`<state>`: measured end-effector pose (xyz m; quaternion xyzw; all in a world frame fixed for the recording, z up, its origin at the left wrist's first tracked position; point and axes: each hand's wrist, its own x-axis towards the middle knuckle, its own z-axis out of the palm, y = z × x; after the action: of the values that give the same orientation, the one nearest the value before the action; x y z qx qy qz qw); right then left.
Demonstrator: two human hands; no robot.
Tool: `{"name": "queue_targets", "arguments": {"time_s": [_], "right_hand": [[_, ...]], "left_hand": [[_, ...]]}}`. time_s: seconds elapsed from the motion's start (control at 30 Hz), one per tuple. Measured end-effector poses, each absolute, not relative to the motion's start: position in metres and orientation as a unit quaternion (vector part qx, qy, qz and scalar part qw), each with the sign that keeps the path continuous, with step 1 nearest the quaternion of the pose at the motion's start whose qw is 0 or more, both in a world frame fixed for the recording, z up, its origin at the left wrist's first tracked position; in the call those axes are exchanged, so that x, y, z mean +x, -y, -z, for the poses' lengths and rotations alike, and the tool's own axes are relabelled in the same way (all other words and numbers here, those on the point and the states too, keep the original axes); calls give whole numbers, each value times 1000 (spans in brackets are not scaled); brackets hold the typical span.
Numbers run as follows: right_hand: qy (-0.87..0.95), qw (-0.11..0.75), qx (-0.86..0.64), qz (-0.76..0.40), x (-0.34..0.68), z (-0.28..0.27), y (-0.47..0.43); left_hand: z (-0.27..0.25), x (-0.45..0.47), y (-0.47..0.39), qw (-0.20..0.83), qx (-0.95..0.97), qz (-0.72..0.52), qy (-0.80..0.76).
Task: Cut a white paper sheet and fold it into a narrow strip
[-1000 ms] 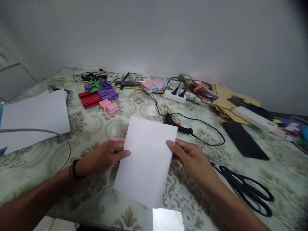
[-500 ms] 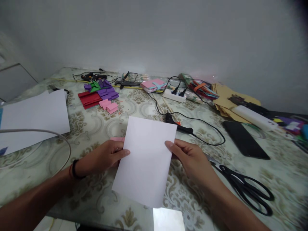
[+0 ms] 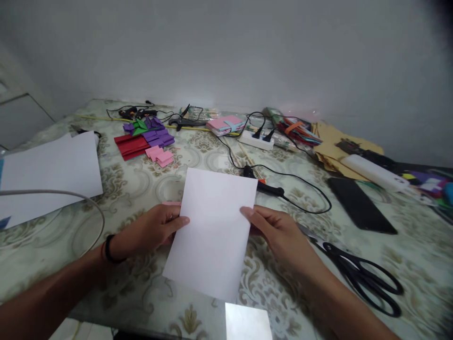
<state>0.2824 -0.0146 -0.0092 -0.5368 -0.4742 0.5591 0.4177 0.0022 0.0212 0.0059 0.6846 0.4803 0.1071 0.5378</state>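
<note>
A plain white sheet of paper [image 3: 212,231] is held up at a tilt in front of me. My left hand [image 3: 155,228] pinches its left edge, thumb on the front and fingers behind. On the right edge, my right hand [image 3: 274,229] grips it the same way. Pink paper [image 3: 171,203] peeks out behind the sheet by my left fingers; most of it is hidden. Black-handled scissors [image 3: 357,271] lie beside my right forearm, their blade tips covered by the hand. Just beyond the sheet lies a black glue gun [image 3: 269,189], partly hidden by the paper.
Folded red [image 3: 130,146], purple [image 3: 159,137] and pink paper pieces [image 3: 160,156] lie at the back left. Larger white sheets [image 3: 53,174] cover the left side. A white power strip [image 3: 256,140] with plugs and cords stands at the back. A black phone [image 3: 361,205] rests at the right.
The white sheet has shifted slightly up and to the left, with both hands still holding its edges. Everything else on the table stays where it was.
</note>
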Motion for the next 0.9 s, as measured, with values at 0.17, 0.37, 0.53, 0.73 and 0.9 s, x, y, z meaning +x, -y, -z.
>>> {"name": "queue_targets", "arguments": {"time_s": [0.17,0.37,0.53,0.73,0.9], "right_hand": [[493,416,-540,-540,284,12,15],[492,403,-535,-557,282,8,14],[494,412,-540,-543,282,7,14],[496,381,-517,-584,282,8,15],[498,384,-518,-580,280,8,15]], "left_hand": [[-7,3,-21,534,684,-103,-486],[-6,2,-23,516,697,-121,-483],[-9,2,-24,509,704,-118,-481],[-12,0,-23,492,701,-113,-504],[-12,-1,-23,476,704,-104,-516]]}}
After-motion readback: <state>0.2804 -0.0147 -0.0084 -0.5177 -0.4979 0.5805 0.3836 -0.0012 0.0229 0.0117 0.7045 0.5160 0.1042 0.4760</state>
